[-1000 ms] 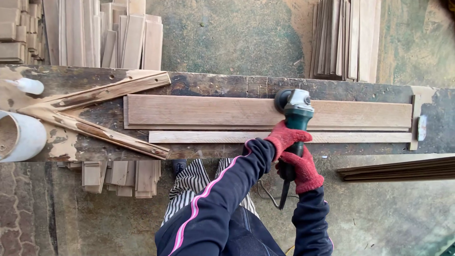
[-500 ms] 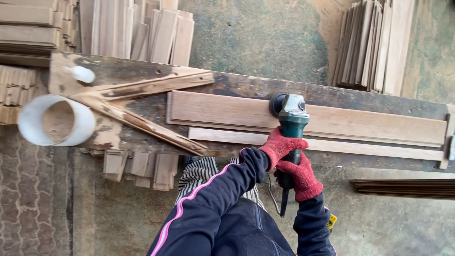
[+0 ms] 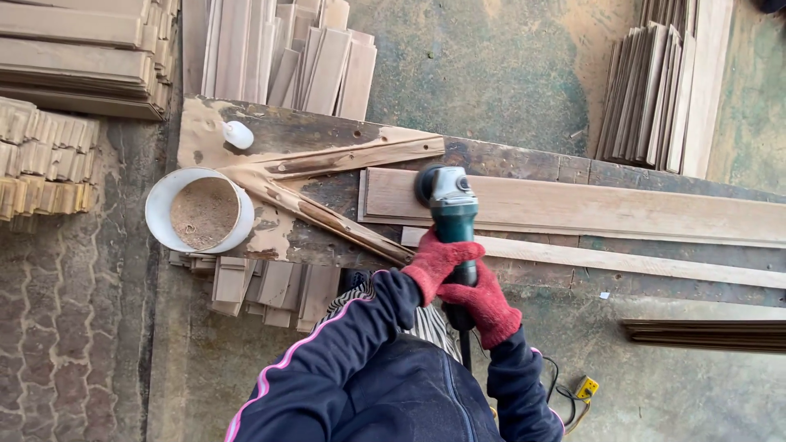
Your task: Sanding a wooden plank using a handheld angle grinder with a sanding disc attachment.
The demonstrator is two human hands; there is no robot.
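Note:
Both my hands wear red gloves and grip a green angle grinder (image 3: 449, 205). My left hand (image 3: 436, 260) wraps the grinder's body. Just behind it, my right hand (image 3: 486, 304) holds the rear of the handle. The grinder's disc end rests on the left end of a long wide wooden plank (image 3: 589, 209), which lies flat along a worn workbench (image 3: 524, 162). A narrow wooden strip (image 3: 630, 263) lies beside the plank on the near side. The grinder's cable runs down past my body to a yellow plug (image 3: 585, 387) on the floor.
A white bucket of sawdust (image 3: 201, 213) stands at the bench's left end, by a small white bottle (image 3: 238, 135) and two crossed battens (image 3: 327, 214). Stacks of cut boards lie at top left (image 3: 74, 49), behind the bench (image 3: 319, 65), far right (image 3: 663, 90) and under the bench (image 3: 262, 282).
The grinder and both hands have travelled left along the wide plank, from near its right part to its left end. The view has shifted with them.

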